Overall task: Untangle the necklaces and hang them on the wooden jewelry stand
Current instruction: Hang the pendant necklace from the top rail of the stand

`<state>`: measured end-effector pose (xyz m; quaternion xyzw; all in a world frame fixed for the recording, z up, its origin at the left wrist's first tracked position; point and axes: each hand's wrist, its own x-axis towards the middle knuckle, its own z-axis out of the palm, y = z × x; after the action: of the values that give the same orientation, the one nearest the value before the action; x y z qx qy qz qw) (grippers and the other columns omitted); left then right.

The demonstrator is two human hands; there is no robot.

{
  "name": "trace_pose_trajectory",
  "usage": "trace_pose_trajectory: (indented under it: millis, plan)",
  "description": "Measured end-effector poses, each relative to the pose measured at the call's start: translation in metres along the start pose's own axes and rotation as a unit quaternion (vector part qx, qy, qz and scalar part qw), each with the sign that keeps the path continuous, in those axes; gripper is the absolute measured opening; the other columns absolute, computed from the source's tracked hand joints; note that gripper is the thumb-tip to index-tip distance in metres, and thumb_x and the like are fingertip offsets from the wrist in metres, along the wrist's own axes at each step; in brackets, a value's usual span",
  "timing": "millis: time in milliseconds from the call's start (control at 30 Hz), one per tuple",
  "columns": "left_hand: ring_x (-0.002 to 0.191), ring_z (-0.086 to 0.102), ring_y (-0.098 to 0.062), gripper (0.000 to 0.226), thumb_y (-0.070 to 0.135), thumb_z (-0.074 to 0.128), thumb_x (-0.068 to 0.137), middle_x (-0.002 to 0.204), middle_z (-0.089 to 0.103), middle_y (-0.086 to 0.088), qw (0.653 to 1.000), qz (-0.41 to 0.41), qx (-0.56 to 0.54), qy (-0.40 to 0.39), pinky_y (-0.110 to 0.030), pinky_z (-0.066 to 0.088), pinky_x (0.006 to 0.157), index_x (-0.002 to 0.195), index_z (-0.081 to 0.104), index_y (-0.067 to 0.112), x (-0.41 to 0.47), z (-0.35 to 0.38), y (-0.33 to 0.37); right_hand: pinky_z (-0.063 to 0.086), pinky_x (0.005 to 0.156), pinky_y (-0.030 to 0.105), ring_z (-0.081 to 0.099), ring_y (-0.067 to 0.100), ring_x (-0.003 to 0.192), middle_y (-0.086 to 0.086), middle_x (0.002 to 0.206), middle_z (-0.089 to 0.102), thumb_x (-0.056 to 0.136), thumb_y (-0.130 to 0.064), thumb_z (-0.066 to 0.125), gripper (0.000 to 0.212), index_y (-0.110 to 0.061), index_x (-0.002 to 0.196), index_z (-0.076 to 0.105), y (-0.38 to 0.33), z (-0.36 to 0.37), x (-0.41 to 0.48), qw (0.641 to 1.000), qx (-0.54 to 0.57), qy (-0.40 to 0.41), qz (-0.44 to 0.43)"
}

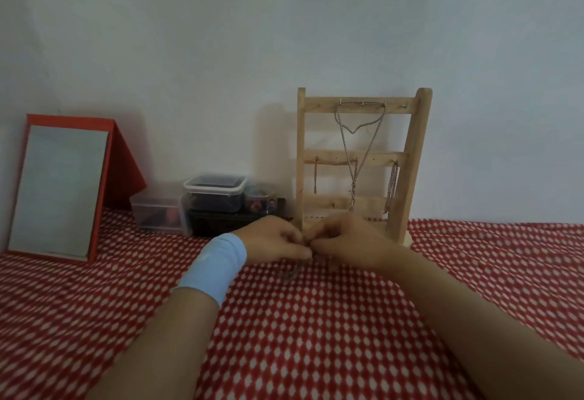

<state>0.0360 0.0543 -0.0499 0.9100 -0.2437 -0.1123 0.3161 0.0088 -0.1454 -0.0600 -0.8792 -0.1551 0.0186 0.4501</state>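
A wooden jewelry stand (414, 159) stands upright against the wall at centre right. A long silver chain (360, 147) hangs from its top rail, and shorter chains (392, 188) hang from the middle rail. Just in front of the stand's base, my left hand (275, 241) and my right hand (350, 241) meet fingertip to fingertip. Both pinch a thin silver necklace (292, 273), which dangles below them onto the red patterned cloth (316, 336). Most of that necklace is hidden by my fingers. A light blue band wraps my left wrist.
A red-framed mirror (60, 191) leans at the far left. Clear plastic boxes (215, 192) and a small round tin (260, 200) are stacked against the wall, left of the stand. The red cloth stretches toward me.
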Motion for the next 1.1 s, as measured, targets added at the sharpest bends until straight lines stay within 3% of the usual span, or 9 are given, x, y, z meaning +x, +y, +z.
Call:
trace_pose_trajectory:
  millis: [100, 200, 300, 433, 567, 733, 867, 1000, 1100]
  plan:
    - [0.09, 0.071, -0.015, 0.01, 0.022, 0.067, 0.091, 0.095, 0.076, 0.0, 0.981, 0.013, -0.189, 0.044, -0.03, 0.053, 0.092, 0.099, 0.073, 0.018, 0.004, 0.007, 0.003, 0.061, 0.069, 0.028, 0.075, 0.017, 0.078, 0.007, 0.093, 0.077, 0.092, -0.008, 0.072, 0.018, -0.016, 0.107, 0.075, 0.0, -0.008, -0.003, 0.99, 0.118, 0.075, -0.016]
    - [0.074, 0.064, -0.017, 0.016, 0.009, 0.057, 0.096, 0.081, 0.068, -0.005, 0.947, 0.005, -0.322, -0.013, -0.031, 0.052, 0.077, 0.096, 0.073, 0.012, 0.004, 0.01, 0.005, 0.063, 0.076, 0.034, 0.076, 0.019, 0.082, 0.005, 0.088, 0.078, 0.09, -0.001, 0.072, 0.021, -0.016, 0.104, 0.076, -0.005, -0.013, -0.006, 0.974, 0.201, 0.099, -0.033]
    - [0.07, 0.057, -0.016, 0.03, 0.01, 0.054, 0.095, 0.067, 0.062, 0.003, 0.961, 0.0, -0.276, 0.032, -0.031, 0.046, 0.074, 0.077, 0.075, 0.021, 0.004, 0.008, 0.01, 0.063, 0.082, 0.035, 0.074, 0.019, 0.082, 0.005, 0.086, 0.077, 0.092, 0.004, 0.067, 0.023, -0.014, 0.103, 0.076, -0.009, -0.016, -0.009, 0.963, 0.249, 0.099, -0.029]
    - [0.074, 0.06, -0.006, 0.024, 0.01, 0.055, 0.094, 0.076, 0.065, 0.012, 0.976, -0.004, -0.159, 0.151, -0.021, 0.049, 0.074, 0.083, 0.072, 0.023, 0.003, -0.001, 0.017, 0.063, 0.082, 0.033, 0.076, 0.019, 0.084, 0.006, 0.087, 0.078, 0.092, 0.002, 0.069, 0.022, -0.016, 0.104, 0.076, -0.009, -0.018, -0.011, 0.972, 0.21, 0.103, -0.031]
    - [0.09, 0.059, -0.001, 0.012, 0.026, 0.063, 0.092, 0.09, 0.063, 0.022, 0.995, -0.001, 0.031, 0.095, -0.02, 0.042, 0.09, 0.091, 0.071, 0.036, 0.001, -0.004, 0.018, 0.062, 0.081, 0.03, 0.074, 0.017, 0.084, 0.005, 0.089, 0.078, 0.09, 0.0, 0.072, 0.021, -0.016, 0.103, 0.077, -0.01, -0.017, -0.011, 0.974, 0.194, 0.107, -0.04]
    - [0.102, 0.07, -0.024, 0.018, 0.018, 0.061, 0.094, 0.103, 0.075, -0.008, 0.957, 0.015, -0.282, 0.069, -0.035, 0.051, 0.096, 0.107, 0.073, 0.014, 0.005, 0.003, 0.03, 0.061, 0.066, 0.028, 0.074, 0.019, 0.076, 0.004, 0.082, 0.077, 0.088, 0.001, 0.073, 0.019, -0.01, 0.104, 0.075, -0.011, -0.017, -0.01, 0.966, 0.225, 0.12, -0.049]
    - [0.079, 0.071, -0.017, 0.011, 0.011, 0.065, 0.092, 0.084, 0.076, -0.005, 0.947, 0.023, -0.31, 0.082, -0.025, 0.056, 0.074, 0.1, 0.072, 0.01, 0.002, 0.006, 0.022, 0.055, 0.057, 0.023, 0.068, 0.013, 0.067, 0.002, 0.076, 0.071, 0.086, 0.003, 0.074, 0.021, -0.006, 0.105, 0.072, -0.01, -0.017, -0.007, 0.948, 0.287, 0.131, -0.039]
    - [0.066, 0.066, -0.016, 0.01, 0.009, 0.059, 0.095, 0.076, 0.072, -0.003, 0.918, 0.008, -0.388, 0.082, -0.027, 0.056, 0.067, 0.098, 0.069, 0.01, 0.002, 0.01, 0.026, 0.053, 0.062, 0.023, 0.069, 0.013, 0.073, 0.005, 0.089, 0.073, 0.091, 0.002, 0.069, 0.024, -0.004, 0.114, 0.071, -0.008, -0.017, -0.006, 0.94, 0.331, 0.086, -0.009]
    - [0.066, 0.066, -0.017, 0.008, 0.013, 0.06, 0.095, 0.073, 0.071, -0.001, 0.919, 0.006, -0.379, 0.111, -0.028, 0.055, 0.064, 0.093, 0.068, 0.012, 0.005, 0.011, 0.027, 0.052, 0.07, 0.028, 0.07, 0.018, 0.081, 0.01, 0.103, 0.075, 0.093, -0.014, 0.07, 0.026, -0.009, 0.119, 0.073, -0.007, -0.018, -0.009, 0.951, 0.308, 0.005, 0.021]
